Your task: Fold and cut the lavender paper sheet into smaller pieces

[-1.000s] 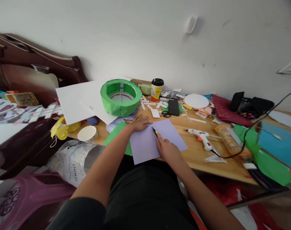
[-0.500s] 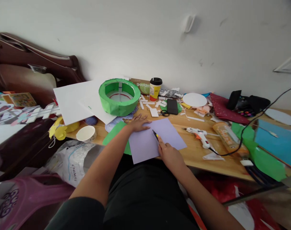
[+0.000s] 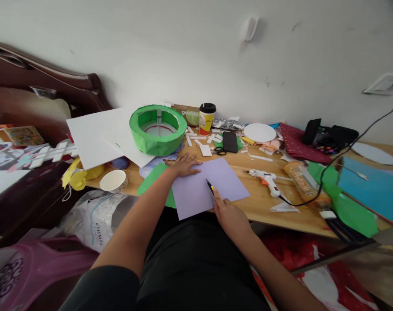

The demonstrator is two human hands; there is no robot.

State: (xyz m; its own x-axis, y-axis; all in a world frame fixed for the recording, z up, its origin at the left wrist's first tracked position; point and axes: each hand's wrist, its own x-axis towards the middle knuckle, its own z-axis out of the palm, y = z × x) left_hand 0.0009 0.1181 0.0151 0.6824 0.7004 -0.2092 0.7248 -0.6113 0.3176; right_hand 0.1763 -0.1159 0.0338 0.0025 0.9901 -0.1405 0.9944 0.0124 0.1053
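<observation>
A sheet of purple paper point(image 3: 196, 190) lies at the table's front edge, overlapping a green sheet point(image 3: 154, 181) on its left. My left hand point(image 3: 185, 165) rests flat on its upper left part, fingers spread. In my right hand point(image 3: 227, 210) is a slim black and yellow utility knife point(image 3: 210, 186), gripped with the index finger stretched along it. The knife's dark tip points away from me over the middle of the purple paper. Whether the tip touches the sheet is too small to tell. The rest of its handle is hidden in my palm.
Behind the paper stand a green ring-shaped piece point(image 3: 157, 144) and a lidded cup point(image 3: 207, 119). Scissors point(image 3: 220, 150) and a black phone point(image 3: 230, 142) lie nearby. To the right is a corded hot glue gun point(image 3: 267, 181); a white bowl point(image 3: 114, 181) sits left.
Both hands keep nearly the same places on the purple paper, the knife still in the right. The whole view has shifted slightly.
</observation>
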